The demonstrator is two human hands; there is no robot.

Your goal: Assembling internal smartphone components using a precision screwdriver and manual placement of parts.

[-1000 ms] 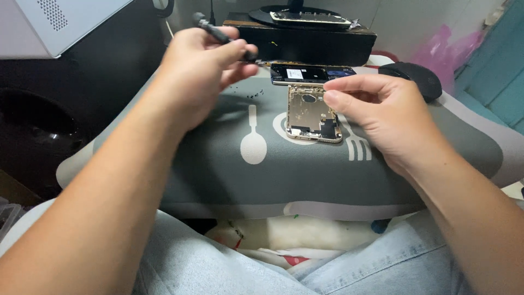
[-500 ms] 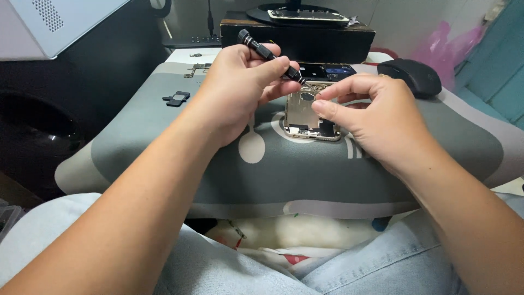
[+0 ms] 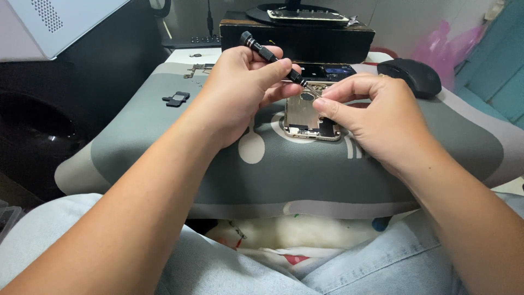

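Grey mat (image 3: 164,142) over a table, opened phone housing (image 3: 305,117), small black part (image 3: 176,99), black mouse (image 3: 410,75)

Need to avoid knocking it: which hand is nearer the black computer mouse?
Right. The right hand sits just below-left of the mouse; the left hand is farther left.

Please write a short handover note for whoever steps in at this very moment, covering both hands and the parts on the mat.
Left hand: grips the black screwdriver, tip angled down toward the upper end of the opened phone housing.
Right hand: thumb and forefinger pinched at the tip, just above the housing.
Housing lies open on the grey mat; a small black part sits apart at the mat's left, a second phone behind.
Done: housing opened, screen off.
Left: cannot tell which screws remain.
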